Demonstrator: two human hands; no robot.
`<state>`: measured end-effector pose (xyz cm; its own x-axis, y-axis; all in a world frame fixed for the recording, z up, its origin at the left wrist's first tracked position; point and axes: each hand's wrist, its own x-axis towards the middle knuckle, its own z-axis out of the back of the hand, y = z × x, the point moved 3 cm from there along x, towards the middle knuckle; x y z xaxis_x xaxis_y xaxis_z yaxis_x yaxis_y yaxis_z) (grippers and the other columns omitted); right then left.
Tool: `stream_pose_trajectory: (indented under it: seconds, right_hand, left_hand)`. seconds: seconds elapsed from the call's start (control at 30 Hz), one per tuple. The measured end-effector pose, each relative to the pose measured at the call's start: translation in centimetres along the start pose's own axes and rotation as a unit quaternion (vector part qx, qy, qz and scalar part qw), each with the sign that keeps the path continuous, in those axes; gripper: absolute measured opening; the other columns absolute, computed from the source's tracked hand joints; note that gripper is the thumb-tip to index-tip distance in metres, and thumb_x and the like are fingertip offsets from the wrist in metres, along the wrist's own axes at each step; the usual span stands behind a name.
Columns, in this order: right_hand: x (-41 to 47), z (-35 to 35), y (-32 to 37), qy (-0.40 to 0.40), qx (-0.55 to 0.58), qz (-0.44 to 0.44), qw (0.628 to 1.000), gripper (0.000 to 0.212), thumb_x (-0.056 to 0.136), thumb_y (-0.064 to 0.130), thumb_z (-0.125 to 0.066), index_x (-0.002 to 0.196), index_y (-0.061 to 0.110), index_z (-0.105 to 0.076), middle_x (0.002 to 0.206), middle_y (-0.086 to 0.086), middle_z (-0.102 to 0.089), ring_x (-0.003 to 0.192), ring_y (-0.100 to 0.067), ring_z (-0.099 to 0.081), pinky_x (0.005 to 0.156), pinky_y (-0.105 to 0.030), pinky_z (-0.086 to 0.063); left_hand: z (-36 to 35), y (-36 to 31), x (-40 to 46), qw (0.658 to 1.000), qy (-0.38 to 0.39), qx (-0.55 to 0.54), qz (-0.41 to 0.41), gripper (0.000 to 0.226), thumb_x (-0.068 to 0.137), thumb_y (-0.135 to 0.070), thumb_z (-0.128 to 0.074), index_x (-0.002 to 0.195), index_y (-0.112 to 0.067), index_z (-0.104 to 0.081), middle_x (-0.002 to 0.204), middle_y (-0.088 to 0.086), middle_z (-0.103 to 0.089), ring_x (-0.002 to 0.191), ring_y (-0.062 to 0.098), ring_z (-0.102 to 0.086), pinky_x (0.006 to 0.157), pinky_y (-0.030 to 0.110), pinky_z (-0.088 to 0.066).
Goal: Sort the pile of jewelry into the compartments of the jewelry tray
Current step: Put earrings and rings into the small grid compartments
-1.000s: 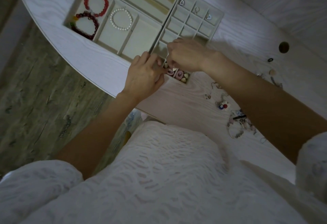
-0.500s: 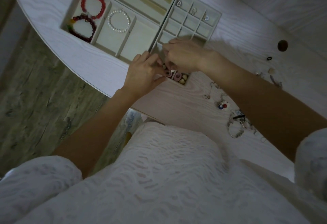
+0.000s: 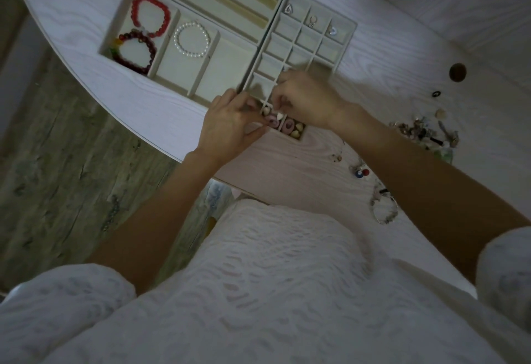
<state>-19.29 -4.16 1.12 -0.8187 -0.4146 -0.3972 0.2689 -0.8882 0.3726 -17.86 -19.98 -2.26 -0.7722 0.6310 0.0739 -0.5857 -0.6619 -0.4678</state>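
The cream jewelry tray lies on the white table. Its large left compartments hold a red bead bracelet, a dark red bracelet and a pearl bracelet. Small pieces sit in the far cells of the grid. My left hand and right hand meet with curled fingers over the near grid cells, which hold pink earrings and pale beads. My right fingertips pinch a small pale earring. What my left fingers hold is hidden. The jewelry pile lies to the right.
More loose pieces lie near the table's front edge: a red and blue charm and a beaded bracelet. A round hole is in the tabletop at the far right. The wooden floor shows on the left.
Both hands stay together over the near grid cells, with only small finger movements. The view has shifted slightly.
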Motion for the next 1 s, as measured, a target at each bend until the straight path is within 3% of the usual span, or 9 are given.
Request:
stream_pose_trajectory:
  seconds: [0.17, 0.33, 0.53, 0.7, 0.83, 1.0]
  right_hand:
    - [-3.1, -0.9, -1.0, -0.161, 0.064, -0.059, 0.983, 0.012, 0.084, 0.007, -0.063, 0.089, 0.011, -0.072, 0.093, -0.009, -0.063, 0.083, -0.027, -0.059, 0.062, -0.034, -0.047]
    - [-4.2, -2.8, 0.0, -0.217, 0.013, -0.033, 0.975, 0.014, 0.082, 0.010, -0.062, 0.085, 0.012, -0.075, 0.083, -0.007, -0.064, 0.077, -0.030, -0.058, 0.053, -0.033, -0.047]
    - [-3.4, -2.8, 0.4, -0.186, -0.032, -0.007, 0.982, 0.011, 0.071, 0.002, -0.066, 0.072, 0.010, -0.074, 0.074, -0.005, -0.062, 0.069, -0.028, -0.056, 0.046, -0.029, -0.044]
    - [-2.8, -2.3, 0.5, -0.141, -0.038, -0.014, 0.989, 0.014, 0.083, 0.007, -0.060, 0.095, 0.008, -0.068, 0.094, -0.013, -0.060, 0.087, -0.032, -0.055, 0.055, -0.035, -0.042]
    - [-2.5, -2.0, 0.5, -0.096, -0.066, 0.006, 0.993, 0.007, 0.087, 0.007, -0.054, 0.088, 0.008, -0.061, 0.096, -0.013, -0.055, 0.089, -0.031, -0.050, 0.055, -0.034, -0.035]
    - [-2.5, -1.8, 0.6, -0.082, -0.051, 0.000, 0.995, 0.012, 0.092, 0.009, -0.048, 0.094, 0.007, -0.060, 0.098, -0.011, -0.058, 0.094, -0.029, -0.052, 0.061, -0.031, -0.027]
  left_hand:
    - [-0.1, 0.2, -0.8, 0.999, -0.028, -0.016, 0.026, 0.026, 0.083, -0.038, -0.061, 0.090, -0.018, -0.075, 0.094, 0.006, -0.062, 0.086, 0.026, -0.050, 0.072, 0.034, -0.042]
    - [-0.5, -0.4, -1.2, 0.998, -0.058, -0.011, 0.003, 0.021, 0.086, -0.034, -0.062, 0.098, -0.022, -0.075, 0.097, 0.003, -0.064, 0.084, 0.024, -0.049, 0.069, 0.035, -0.046]
    - [-0.5, -0.5, -0.8, 0.997, -0.076, 0.028, -0.016, 0.015, 0.088, -0.035, -0.064, 0.093, -0.028, -0.076, 0.094, -0.001, -0.066, 0.083, 0.021, -0.043, 0.063, 0.034, -0.042]
    - [-0.5, -0.6, -0.6, 0.997, -0.049, 0.049, -0.037, 0.017, 0.090, -0.035, -0.060, 0.094, -0.029, -0.075, 0.095, 0.001, -0.064, 0.084, 0.021, -0.042, 0.065, 0.034, -0.034]
    - [-0.4, -0.5, -0.4, 0.997, -0.045, 0.053, -0.044, 0.019, 0.090, -0.037, -0.058, 0.093, -0.029, -0.075, 0.094, 0.002, -0.063, 0.083, 0.022, -0.042, 0.066, 0.033, -0.031]
    - [-0.4, -0.4, -0.3, 0.997, -0.049, 0.047, -0.048, 0.020, 0.091, -0.038, -0.057, 0.093, -0.029, -0.075, 0.093, 0.002, -0.063, 0.083, 0.021, -0.042, 0.066, 0.031, -0.029]
